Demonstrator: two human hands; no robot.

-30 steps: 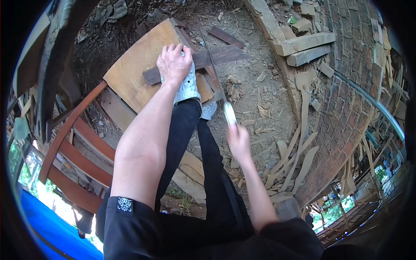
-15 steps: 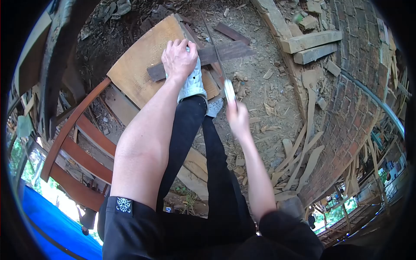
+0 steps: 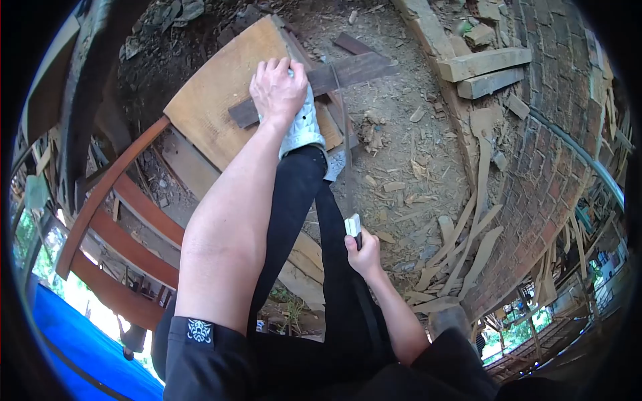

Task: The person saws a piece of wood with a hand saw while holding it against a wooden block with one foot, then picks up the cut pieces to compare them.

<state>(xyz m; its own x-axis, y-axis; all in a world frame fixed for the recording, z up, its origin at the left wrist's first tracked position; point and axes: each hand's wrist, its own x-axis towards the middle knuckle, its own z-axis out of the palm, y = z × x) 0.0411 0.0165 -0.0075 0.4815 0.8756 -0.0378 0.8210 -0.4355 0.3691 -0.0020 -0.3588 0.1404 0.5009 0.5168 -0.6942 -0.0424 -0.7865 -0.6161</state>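
Observation:
A dark wooden plank (image 3: 354,73) lies across a broad pale wooden board (image 3: 221,80). My left hand (image 3: 277,90) is closed over the plank, its fingers curled past the far edge; the grip underneath is hidden. Beside and partly below that hand, my foot in a white shoe (image 3: 304,130) presses on the plank. Nearer to me, my right hand (image 3: 364,255) is wrapped around the pale handle (image 3: 353,226) of a handsaw. Its long thin blade (image 3: 347,160) runs away from me and crosses the plank to the right of the shoe.
A reddish-brown slatted wooden frame (image 3: 110,194) stands at left. Wood offcuts (image 3: 478,257) and shavings litter the dirt floor on the right, before a brick wall (image 3: 535,194). Two squared timber blocks (image 3: 485,65) are stacked at upper right. A blue tarp (image 3: 80,341) shows at lower left.
My right hand has drawn the saw back toward me, so the handle sits lower and the blade extends farther this side of the plank. My left hand and foot stay in place.

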